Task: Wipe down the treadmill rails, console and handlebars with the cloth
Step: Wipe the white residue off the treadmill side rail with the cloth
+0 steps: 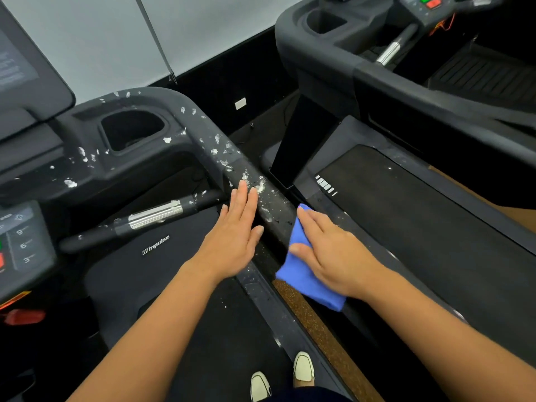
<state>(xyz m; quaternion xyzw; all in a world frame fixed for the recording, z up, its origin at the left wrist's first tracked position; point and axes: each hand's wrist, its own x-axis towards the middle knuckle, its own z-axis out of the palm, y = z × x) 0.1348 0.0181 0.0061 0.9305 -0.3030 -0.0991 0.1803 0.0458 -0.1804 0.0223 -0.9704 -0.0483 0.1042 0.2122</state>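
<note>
Cloth (301, 275) under right hand (333, 253), on rail (268, 203)

Dark treadmill rail (203, 127), white specks (261, 185) on it, blue cloth (301, 274) touching

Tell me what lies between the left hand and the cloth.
In the head view, the black handrail, spattered with white flecks, runs between the left hand and the cloth.
</note>
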